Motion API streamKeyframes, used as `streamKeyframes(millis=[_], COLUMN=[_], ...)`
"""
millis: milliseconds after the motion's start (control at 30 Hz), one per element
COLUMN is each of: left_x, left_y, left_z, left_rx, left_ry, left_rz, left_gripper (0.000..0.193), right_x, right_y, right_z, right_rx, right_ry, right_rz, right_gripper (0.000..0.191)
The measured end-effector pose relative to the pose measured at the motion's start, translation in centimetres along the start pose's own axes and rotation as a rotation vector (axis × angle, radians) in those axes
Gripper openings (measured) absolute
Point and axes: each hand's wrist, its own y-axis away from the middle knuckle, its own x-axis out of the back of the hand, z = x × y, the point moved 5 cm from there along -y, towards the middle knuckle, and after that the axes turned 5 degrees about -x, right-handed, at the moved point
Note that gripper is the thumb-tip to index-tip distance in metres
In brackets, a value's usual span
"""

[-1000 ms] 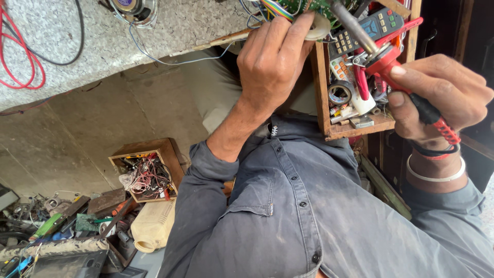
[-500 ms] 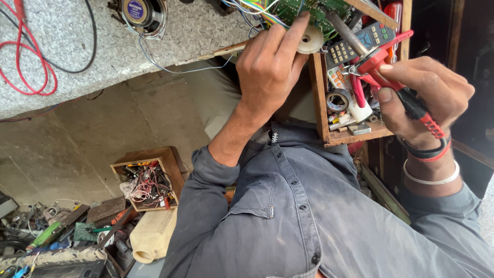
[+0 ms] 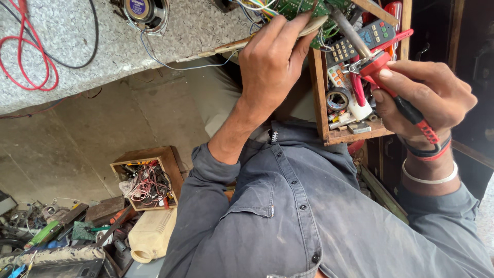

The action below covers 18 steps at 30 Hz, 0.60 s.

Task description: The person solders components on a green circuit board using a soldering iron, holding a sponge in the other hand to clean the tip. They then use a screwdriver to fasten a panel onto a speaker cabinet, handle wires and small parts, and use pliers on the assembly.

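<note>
Left hand (image 3: pixel 270 64) grips green circuit board (image 3: pixel 303 7); right hand (image 3: pixel 427 95) clenches red soldering iron (image 3: pixel 383 72) over wooden box (image 3: pixel 321 98).

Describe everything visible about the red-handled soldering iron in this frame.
The soldering iron has a red and black handle that looks plastic, a red collar and a grey metal shaft slanting up-left toward the green circuit board. Its tip is out of sight near the frame's top edge. The right hand grips the handle, thumb pressed near the collar. It hangs above a wooden box of clutter. No cord is visible.
</note>
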Motion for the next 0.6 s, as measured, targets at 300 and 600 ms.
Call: streamKeyframes(millis=[300,600], left_x=[-0.3,-0.4], left_y=[0.6,1.3], left_z=[0.3,0.5], left_rx=[-0.169,-0.168], left_ry=[-0.242,-0.276], left_rz=[-0.098,-0.136], left_gripper=[0.044,0.046], right_x=[0.0,-0.2], right_y=[0.1,-0.3], right_z=[0.4,0.2], right_rx=[-0.009,-0.006], right_ry=[-0.028,0.006], right_rz=[-0.019,-0.010], right_gripper=[0.023,0.023])
